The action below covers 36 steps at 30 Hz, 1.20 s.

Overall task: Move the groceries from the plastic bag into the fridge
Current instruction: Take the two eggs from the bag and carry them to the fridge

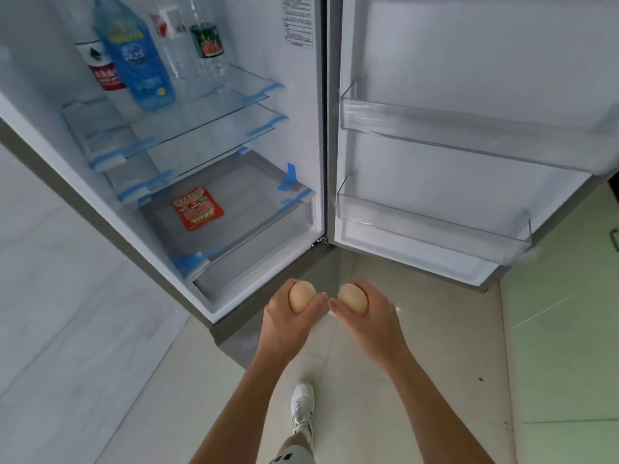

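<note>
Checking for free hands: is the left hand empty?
No, the left hand grips a tan egg.

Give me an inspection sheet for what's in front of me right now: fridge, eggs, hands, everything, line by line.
Surface: the top glass shelf of the open fridge carries bottles.
Job's things: left egg and right egg are both outside the fridge; red packet lies on the lowest level; plastic bag not in view.
Clutter: blue water bottle and other bottles stand on the top shelf.
Hands: left hand grips the left egg; right hand grips the right egg.
Cables: nothing seen.
Surroundings: door bins on the open door; tiled floor; a white shoe.
</note>
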Motion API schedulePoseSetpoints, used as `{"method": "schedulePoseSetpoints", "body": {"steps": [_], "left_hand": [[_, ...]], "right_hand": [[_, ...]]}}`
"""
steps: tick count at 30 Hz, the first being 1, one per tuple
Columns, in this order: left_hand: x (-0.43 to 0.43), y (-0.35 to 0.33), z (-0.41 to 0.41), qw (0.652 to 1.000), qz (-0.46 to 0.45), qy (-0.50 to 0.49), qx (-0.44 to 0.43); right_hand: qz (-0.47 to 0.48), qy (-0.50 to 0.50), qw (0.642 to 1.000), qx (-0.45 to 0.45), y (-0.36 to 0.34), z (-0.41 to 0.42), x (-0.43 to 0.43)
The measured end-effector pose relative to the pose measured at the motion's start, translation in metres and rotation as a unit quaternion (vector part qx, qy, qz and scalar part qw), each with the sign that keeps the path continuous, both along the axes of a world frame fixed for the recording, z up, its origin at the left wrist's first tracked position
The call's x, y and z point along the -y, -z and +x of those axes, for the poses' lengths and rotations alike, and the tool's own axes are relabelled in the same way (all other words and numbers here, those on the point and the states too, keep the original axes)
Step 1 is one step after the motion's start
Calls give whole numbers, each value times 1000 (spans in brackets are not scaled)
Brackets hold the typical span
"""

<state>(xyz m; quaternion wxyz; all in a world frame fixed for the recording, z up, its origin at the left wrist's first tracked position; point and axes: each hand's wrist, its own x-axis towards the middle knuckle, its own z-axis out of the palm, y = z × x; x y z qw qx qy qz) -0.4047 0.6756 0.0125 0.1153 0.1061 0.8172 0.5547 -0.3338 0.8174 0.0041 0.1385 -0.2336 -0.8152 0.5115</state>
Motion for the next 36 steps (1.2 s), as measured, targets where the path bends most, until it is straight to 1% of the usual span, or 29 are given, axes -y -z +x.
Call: {"method": "schedulePoseSetpoints", "body": {"steps": [4,8,11,15,20,25,28,30,33,36], "left_hand": [[-23,-13,-70,999,3,26,18],[-46,-24,-136,998,-9,59,0],[-68,-28,-169,996,-9,90,-5],[-97,-26,-187,991,-5,134,1],[-133,-22,-188,982,-8,191,9],[-162,-17,-188,974,-3,227,7],[-173,-15,-195,965,33,260,-10],[-180,-17,-198,955,27,294,-29],[-193,-21,-206,940,-35,328,-87],[-213,-26,-219,913,-106,368,-138]], "right_hand": [[-44,43,998,-14,-6,-61,-14],[-55,81,995,-25,-18,-117,-28],[-75,107,990,-47,-27,-142,-40],[-95,131,984,-77,-30,-151,-58],[-132,165,975,-64,-26,-141,-91],[-136,191,969,-71,-24,-127,-123],[-93,208,971,-72,-25,-119,-143],[-35,211,975,-53,-27,-113,-157],[58,208,976,-13,-29,-106,-182],[109,178,978,32,-27,-104,-214]]}}
